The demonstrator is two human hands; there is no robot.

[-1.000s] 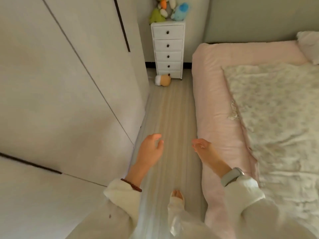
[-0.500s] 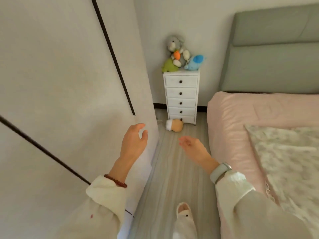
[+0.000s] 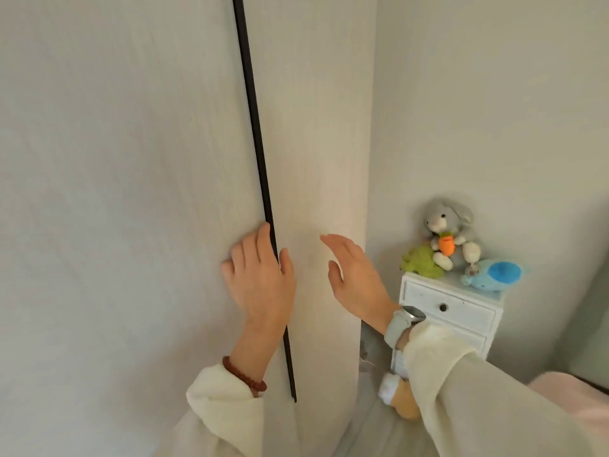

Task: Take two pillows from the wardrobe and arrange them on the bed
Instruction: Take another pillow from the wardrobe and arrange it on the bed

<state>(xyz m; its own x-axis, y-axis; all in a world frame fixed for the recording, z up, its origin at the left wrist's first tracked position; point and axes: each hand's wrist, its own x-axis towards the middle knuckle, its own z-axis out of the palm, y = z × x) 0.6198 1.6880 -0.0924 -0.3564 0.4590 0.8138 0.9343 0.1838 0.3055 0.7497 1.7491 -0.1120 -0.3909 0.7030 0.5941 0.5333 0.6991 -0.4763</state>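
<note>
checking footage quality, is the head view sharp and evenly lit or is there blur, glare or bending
Head view: soft, low-contrast light, no glare; a warmer patch on the wardrobe door by the right hand; left hand slightly smeared at its fingers; the dark gap line bows, as with a wide-angle lens; plush toys fairly sharp.

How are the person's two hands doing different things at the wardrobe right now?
The left hand lies on the wardrobe door, fingertips at the dark gap; the right hand hovers open beside it. The left wrist wears a bead bracelet, the right a watch. Both hold nothing.
</note>
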